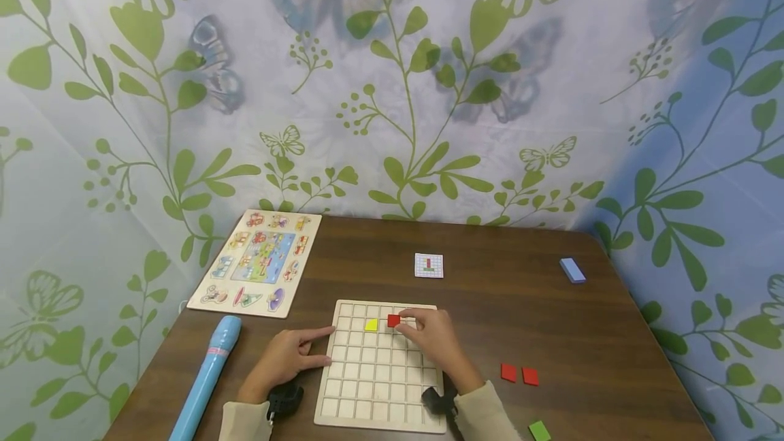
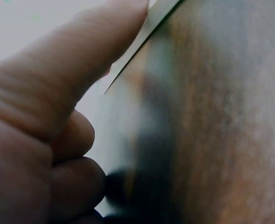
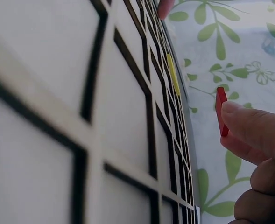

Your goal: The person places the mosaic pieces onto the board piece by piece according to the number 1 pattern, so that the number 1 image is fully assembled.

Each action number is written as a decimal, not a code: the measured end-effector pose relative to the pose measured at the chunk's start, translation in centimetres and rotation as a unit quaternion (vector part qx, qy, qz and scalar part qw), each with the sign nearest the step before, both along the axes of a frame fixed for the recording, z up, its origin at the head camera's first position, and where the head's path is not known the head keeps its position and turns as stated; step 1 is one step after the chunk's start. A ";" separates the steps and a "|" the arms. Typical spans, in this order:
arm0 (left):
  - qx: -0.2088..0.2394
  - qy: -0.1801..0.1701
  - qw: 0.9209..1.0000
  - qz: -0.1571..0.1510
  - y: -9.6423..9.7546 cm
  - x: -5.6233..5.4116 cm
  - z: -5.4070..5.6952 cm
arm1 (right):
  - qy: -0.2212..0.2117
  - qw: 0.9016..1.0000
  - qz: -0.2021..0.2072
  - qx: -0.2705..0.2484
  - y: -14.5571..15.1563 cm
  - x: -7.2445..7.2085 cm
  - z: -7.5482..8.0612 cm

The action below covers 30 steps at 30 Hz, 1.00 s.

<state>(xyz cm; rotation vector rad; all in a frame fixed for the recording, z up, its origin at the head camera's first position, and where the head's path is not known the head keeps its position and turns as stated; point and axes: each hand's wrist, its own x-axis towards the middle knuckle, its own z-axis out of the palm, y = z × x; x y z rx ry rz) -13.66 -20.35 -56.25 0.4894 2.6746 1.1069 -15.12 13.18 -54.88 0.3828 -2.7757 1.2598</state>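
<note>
Between thumb and index finger, my right hand (image 1: 436,340) pinches a red square tile (image 1: 393,320) over the upper rows of a wooden grid board (image 1: 381,392). In the right wrist view the tile (image 3: 220,111) is held on edge, apart from the board. A yellow tile (image 1: 371,324) sits in a cell to its left. My left hand (image 1: 283,359) touches the board's left edge with thumb and index finger extended. Its other fingers are curled in the left wrist view.
Two red tiles (image 1: 508,373) and a green tile (image 1: 540,431) lie right of the board. A small pattern card (image 1: 429,266) lies beyond it. A picture puzzle board (image 1: 257,264) and a blue microphone-shaped object (image 1: 205,376) are at left; a light blue block (image 1: 572,270) lies far right.
</note>
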 end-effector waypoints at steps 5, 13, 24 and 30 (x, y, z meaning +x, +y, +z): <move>0.008 -0.001 1.000 -0.003 0.0 0.1 0.1 | 0.006 1.000 0.003 0.004 -0.4 -0.1 -0.2; 0.008 0.001 1.000 -0.001 0.0 0.1 0.1 | -0.008 1.000 0.007 -0.002 -0.9 -0.2 -0.9; 0.008 -0.004 1.000 -0.003 0.0 0.2 -0.2 | -0.018 1.000 0.008 0.022 -1.4 0.1 -1.7; 0.008 0.005 1.000 -0.006 0.0 0.0 0.0 | -0.006 0.999 0.004 0.034 -1.7 -0.2 -1.8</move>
